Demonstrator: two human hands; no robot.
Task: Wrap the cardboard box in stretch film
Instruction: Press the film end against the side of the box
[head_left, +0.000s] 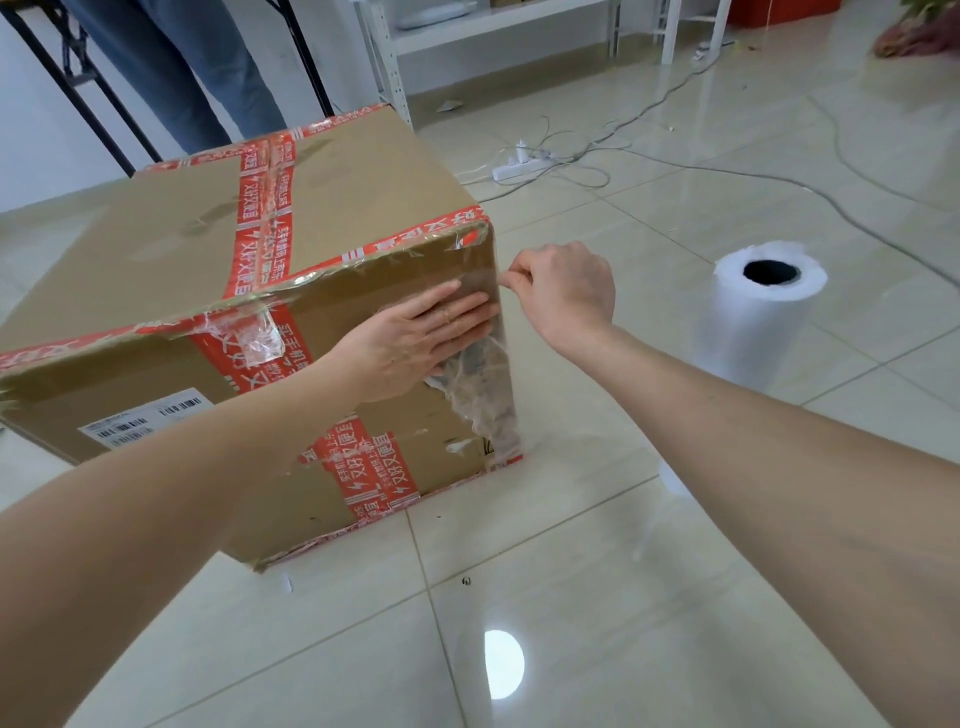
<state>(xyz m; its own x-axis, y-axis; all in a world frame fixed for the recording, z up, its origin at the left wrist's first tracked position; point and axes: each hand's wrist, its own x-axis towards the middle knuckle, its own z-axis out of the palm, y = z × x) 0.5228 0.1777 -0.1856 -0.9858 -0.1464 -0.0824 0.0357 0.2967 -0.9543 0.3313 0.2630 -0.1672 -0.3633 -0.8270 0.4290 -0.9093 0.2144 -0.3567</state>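
Head view: we press left hand (415, 338) flat, fingers straight, on stretch film (488, 395) against side of cardboard box (208, 291). Right hand (566, 296), just right of it, pinches film edge at box corner. Film looks thin, clingy, prob. tears easy; take by edge, keep taut. Box stiff, sits on glossy tile floor (571, 597). Film roll (758, 322) stands right of both hands; power strip (519, 167) w/ cables beyond.
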